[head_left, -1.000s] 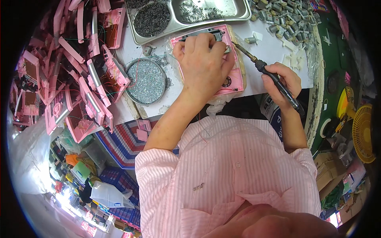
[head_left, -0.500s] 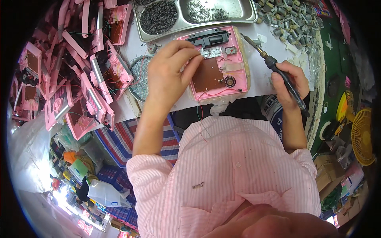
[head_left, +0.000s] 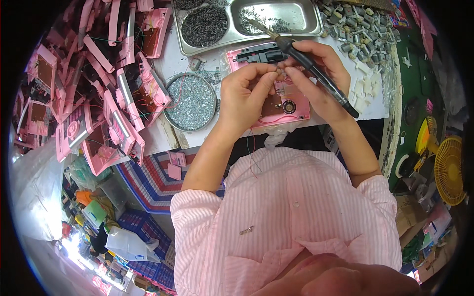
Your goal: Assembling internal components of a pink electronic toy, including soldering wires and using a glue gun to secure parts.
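A pink plastic casing [head_left: 297,114] lies on the table under both hands. It carries a long black part [head_left: 259,55], a brown board [head_left: 270,106] and a small round black part [head_left: 289,106]. My left hand [head_left: 246,93] pinches over the casing's middle, its fingertips closed on something too small to make out. My right hand [head_left: 326,81] holds a soldering iron [head_left: 321,74] with a black handle, its tip pointing up and left over the metal tray. The right thumb and fingertips meet those of the left hand. Thin red and green wires [head_left: 253,143] hang off the casing's near edge.
A metal tray [head_left: 308,30] of dark springs stands at the back. Left of my hands is a round dish [head_left: 215,111] of small silver screws. Pink casings [head_left: 111,123] pile up at far left. Small motors [head_left: 365,34] and white plastic pieces [head_left: 366,89] lie right.
My right hand has swung left and inward with the soldering iron, meeting my left hand over the casing. My left hand has shifted right and slightly down, uncovering the dish.
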A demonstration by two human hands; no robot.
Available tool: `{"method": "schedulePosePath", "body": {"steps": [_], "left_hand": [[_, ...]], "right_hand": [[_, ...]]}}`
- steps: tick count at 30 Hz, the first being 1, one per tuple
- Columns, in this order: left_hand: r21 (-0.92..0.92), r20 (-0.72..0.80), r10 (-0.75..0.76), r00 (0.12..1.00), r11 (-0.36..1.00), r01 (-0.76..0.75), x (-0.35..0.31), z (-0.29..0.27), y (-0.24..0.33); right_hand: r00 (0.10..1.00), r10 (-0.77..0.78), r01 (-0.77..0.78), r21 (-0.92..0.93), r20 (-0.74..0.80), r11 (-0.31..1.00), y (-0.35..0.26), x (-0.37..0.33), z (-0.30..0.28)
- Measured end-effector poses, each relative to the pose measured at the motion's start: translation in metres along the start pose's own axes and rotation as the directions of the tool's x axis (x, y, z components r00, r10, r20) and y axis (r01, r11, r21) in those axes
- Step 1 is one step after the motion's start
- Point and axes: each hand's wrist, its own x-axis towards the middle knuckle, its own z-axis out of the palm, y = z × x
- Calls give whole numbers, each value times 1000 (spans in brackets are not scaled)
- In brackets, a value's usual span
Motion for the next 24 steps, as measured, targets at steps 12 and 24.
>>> {"method": "schedulePosePath", "body": {"steps": [12,24], "left_hand": [[-23,85,-96,992,995,99,1,-10,-3],[551,-2,168,986,823,-139,14,-6,-12]], "right_hand": [[1000,-7,6,-55,-27,998,5,-3,11],[974,-227,222,-226,2,948,-12,-31,-56]]}}
